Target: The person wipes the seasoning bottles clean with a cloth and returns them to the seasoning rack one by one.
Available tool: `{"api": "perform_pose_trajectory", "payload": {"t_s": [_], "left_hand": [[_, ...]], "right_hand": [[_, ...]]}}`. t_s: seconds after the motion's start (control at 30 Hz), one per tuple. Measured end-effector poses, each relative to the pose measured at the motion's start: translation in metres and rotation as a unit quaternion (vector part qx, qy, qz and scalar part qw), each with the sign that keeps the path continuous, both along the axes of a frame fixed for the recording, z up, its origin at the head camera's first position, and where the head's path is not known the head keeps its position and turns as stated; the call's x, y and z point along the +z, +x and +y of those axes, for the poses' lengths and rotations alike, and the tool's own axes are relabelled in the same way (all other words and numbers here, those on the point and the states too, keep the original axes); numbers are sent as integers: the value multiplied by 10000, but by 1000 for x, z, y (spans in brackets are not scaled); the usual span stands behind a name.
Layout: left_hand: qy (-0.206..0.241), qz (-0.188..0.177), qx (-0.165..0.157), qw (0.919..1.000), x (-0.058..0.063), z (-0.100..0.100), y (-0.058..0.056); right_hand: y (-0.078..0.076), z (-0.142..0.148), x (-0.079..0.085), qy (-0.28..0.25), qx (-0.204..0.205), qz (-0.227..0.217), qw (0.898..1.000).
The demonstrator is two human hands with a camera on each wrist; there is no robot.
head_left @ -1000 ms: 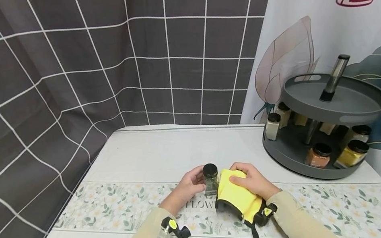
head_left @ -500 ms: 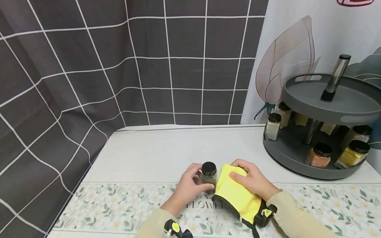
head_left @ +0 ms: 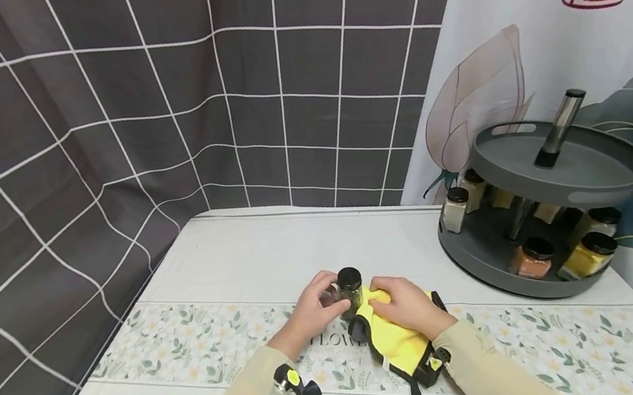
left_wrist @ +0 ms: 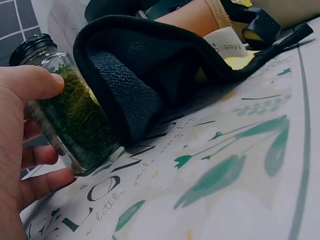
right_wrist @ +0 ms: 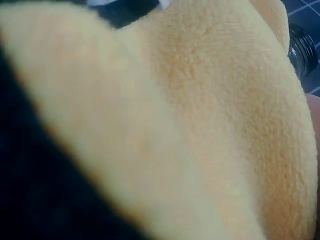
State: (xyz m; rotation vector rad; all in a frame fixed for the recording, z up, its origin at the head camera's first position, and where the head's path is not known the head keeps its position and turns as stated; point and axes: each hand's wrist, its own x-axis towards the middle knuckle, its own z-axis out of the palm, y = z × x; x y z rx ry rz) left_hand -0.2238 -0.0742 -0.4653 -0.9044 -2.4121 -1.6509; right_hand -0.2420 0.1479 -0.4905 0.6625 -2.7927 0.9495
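A small glass jar (head_left: 352, 290) of dried green herbs, with a black lid, stands near the middle of the table, a little tilted in the left wrist view. My left hand (head_left: 311, 309) grips its left side, the thumb (left_wrist: 47, 82) across the front and the fingers behind. From the right, my right hand (head_left: 409, 307) pinches a yellow cleaning cloth (head_left: 399, 342) with black edging, its upper end right at the jar's side. The cloth's dark underside (left_wrist: 150, 60) arches beside the glass in the left wrist view. Yellow pile fills most of the right wrist view, leaving the jar's lid (right_wrist: 302, 50) at the edge.
At the right stands a grey two-tier turntable (head_left: 564, 186) with a metal post. Its lower tier bears several spice jars, among them an orange one (head_left: 531, 258) and a yellow one (head_left: 588, 256). A floral runner (head_left: 203, 341) crosses the white table; dark grid curtain hangs behind.
The right hand has shifted left with the cloth, which now bunches up against the jar. The left hand has lifted the jar slightly and turned it a little, keeping its grip.
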Motion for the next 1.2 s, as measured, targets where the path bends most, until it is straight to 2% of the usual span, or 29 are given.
{"api": "perform_pose_trajectory", "payload": {"t_s": [0.03,0.07,0.13,0.23,0.3,0.37,0.43,0.53,0.6,0.67,0.73,0.8,0.87,0.9,0.93,1.03,1.2], "left_hand": [[-23,-32,31,10000,-3,0,-2],[-35,-69,75,9999,-6,-1,-4],[-60,-118,182,9997,-15,-2,-9],[-158,-249,314,9991,-29,-3,-18],[-144,-287,305,9990,-30,-4,-20],[-65,-316,218,9992,-28,-3,-19],[-1,-298,97,9995,-19,-2,-15],[88,-299,-62,9995,-6,-2,-9],[106,-341,-74,9993,1,-1,-6],[87,-462,-22,9989,-2,-1,-8],[132,-683,-64,9976,-2,-1,-8],[255,-976,-238,9946,-3,-3,-8],[601,-1266,-658,9879,0,-3,-8],[790,-1370,-900,9833,0,-3,-8],[929,-1487,-1093,9784,-1,-3,-9],[1135,-1781,-1480,9662,-2,-1,-10],[902,-1955,-1251,9685,-4,-1,-10]], "right_hand": [[0,0,-1,26,-9,-5,10000],[0,0,0,-168,-44,-54,9998],[1,-1,1,-876,-60,-126,9961],[4,-2,3,-2077,23,-227,9779],[5,-2,4,-2353,73,-337,9713],[5,-3,4,-1912,13,-411,9807],[4,-3,2,-1146,-30,-451,9924],[0,-3,1,-182,3,-325,9993],[-3,-2,1,-27,75,-272,9996],[-4,3,0,-378,46,-383,9985],[-6,10,-1,-1108,22,-774,9908],[-6,19,-3,-1980,49,-1260,9721],[-5,27,-1,-2624,152,-1714,9495],[-5,30,0,-2785,259,-1913,9408],[-3,31,4,-2848,411,-1993,9367],[3,32,14,-2784,780,-2059,9349],[10,28,24,-2733,931,-2058,9350]]}}
